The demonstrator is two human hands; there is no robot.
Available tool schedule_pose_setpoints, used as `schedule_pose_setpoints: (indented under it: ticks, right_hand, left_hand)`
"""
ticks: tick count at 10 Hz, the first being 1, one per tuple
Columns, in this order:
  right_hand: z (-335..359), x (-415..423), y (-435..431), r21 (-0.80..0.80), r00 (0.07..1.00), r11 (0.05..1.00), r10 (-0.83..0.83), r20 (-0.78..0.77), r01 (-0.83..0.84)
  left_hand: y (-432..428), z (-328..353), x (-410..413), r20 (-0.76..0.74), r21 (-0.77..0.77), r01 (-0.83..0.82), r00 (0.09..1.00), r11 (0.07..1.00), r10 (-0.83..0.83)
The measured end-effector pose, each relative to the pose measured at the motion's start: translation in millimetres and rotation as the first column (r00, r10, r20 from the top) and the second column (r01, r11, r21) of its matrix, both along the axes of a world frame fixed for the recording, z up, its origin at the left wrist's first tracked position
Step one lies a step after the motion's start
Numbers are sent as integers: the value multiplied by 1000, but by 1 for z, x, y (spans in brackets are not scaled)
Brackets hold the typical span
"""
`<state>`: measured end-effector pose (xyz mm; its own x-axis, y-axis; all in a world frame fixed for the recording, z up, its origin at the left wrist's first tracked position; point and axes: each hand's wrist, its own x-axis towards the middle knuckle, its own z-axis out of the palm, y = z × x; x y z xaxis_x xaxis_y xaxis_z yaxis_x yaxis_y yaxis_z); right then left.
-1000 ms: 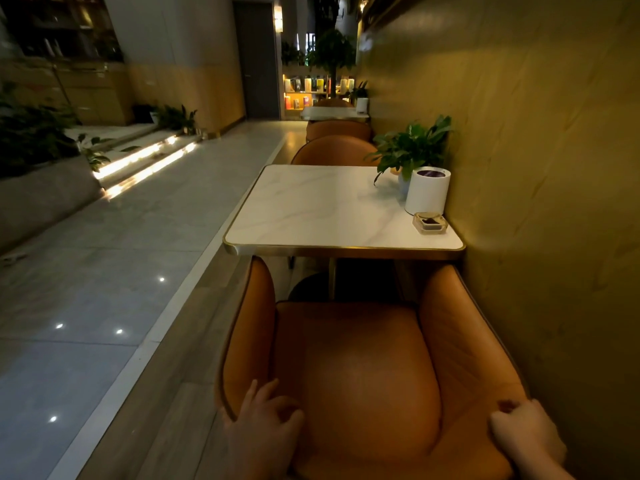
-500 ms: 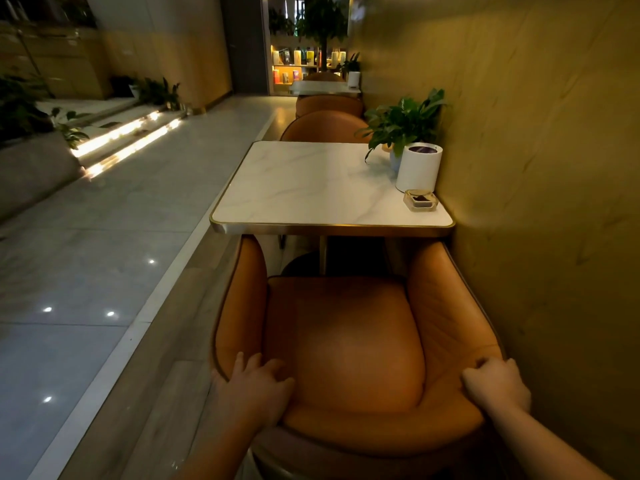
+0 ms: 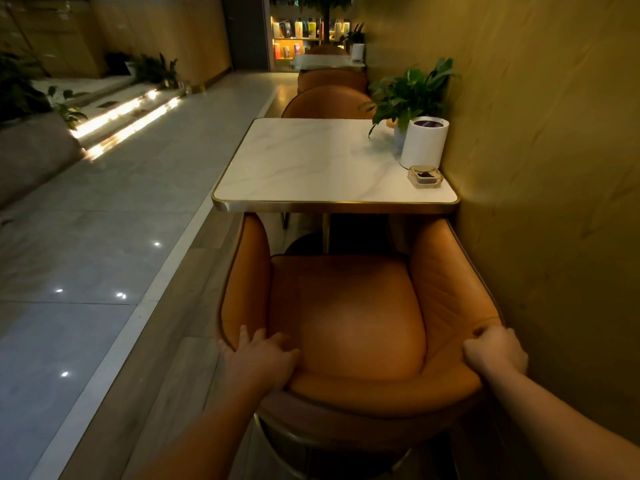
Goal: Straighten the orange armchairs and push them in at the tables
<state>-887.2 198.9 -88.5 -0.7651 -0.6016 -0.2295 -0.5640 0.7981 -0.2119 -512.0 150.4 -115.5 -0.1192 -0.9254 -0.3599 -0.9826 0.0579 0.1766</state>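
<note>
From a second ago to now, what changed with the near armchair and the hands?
The near armchair has gone forward: its arm fronts now reach under the table edge. Arms are stretched out further. Left hand and right hand keep gripping the backrest corners. Plant, white canister and ashtray stayed put.

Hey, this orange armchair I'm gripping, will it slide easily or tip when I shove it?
The orange armchair probably slides rather than tips: it looks low and wide. The padded backrest likely gives a little under the left hand and right hand. It may scrape the wall, which sits close alongside.
</note>
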Motion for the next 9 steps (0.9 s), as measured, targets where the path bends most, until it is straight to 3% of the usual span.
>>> schedule_pose_setpoints:
  ticks: [3,4,5,6,7,9]
  right_hand:
    - [-4,-2,3,10,999,999,34,10,-34]
    - [2,1,2,29,1000,999,17,22,-18]
    - [12,9,8,48,990,993,111,-84,-107]
    - [21,19,16,-4,940,953,297,-171,-302]
    - [44,45,30,-168,884,868,453,-116,-467]
    - [80,87,52,-226,820,790,565,-95,-570]
  left_hand:
    - [5,12,-3,-45,2,-75,996,997,75]
    - [12,21,-7,-68,-80,-90,994,993,85]
    - [22,33,-7,-23,-228,-30,999,973,25]
    - [30,42,-7,-3,-262,-1,1000,965,0]
    - [41,65,-5,-29,-260,-8,1000,966,0]
    - [63,107,6,-44,-300,35,998,953,-51]
